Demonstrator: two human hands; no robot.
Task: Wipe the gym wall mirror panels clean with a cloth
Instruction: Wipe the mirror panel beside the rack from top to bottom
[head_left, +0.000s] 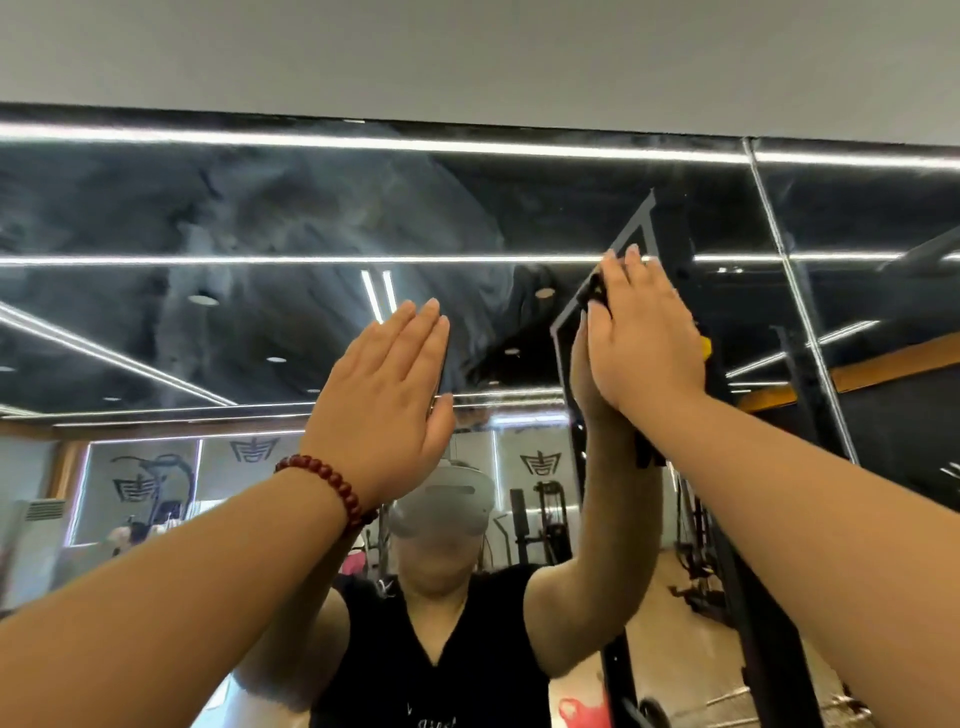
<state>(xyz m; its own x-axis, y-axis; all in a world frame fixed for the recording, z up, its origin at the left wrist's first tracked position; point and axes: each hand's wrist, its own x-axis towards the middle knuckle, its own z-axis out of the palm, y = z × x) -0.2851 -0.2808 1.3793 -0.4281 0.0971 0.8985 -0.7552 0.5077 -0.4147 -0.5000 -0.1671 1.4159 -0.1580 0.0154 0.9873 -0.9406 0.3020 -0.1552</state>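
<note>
Right hand (644, 338) is pressing dark cloth (597, 291) flat on mirror (311, 208) — fingers straight, cloth mostly hidden underneath. Left hand (387, 400) is resting flat — fingers straight, together.

We are seeing a red bead bracelet (332, 480) circling a wrist, a pale wall (467, 52) running overhead, and reflected light strips (311, 259) glowing across a dark ceiling.

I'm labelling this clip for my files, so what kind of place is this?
Most likely a gym. A large wall mirror made of joined panels reflects weight machines, and a black rack frame with yellow fittings stands at the right.
</note>
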